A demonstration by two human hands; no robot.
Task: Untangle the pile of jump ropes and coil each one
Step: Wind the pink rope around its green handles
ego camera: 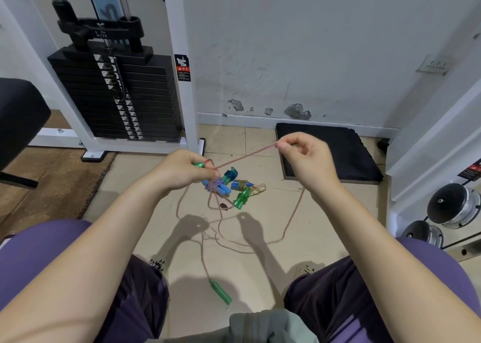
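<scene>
My left hand (182,169) grips a green handle (199,164) and loops of the pink-brown rope (247,155). My right hand (303,157) pinches that same rope, which runs taut between both hands. Its slack trails in loose curves over the tiled floor to the other green handle (220,292) lying between my knees. Coiled ropes lie on the floor beyond my hands: a purple-white one with blue handles (220,187), a teal-handled one (230,174), an olive one with blue handles (243,184), and a green-handled one (242,198).
A white weight machine with a black plate stack (125,98) stands at the left. A black foam pad (330,152) lies against the wall. Chrome dumbbells (453,204) sit at the right. A black bench seat (18,113) is at far left.
</scene>
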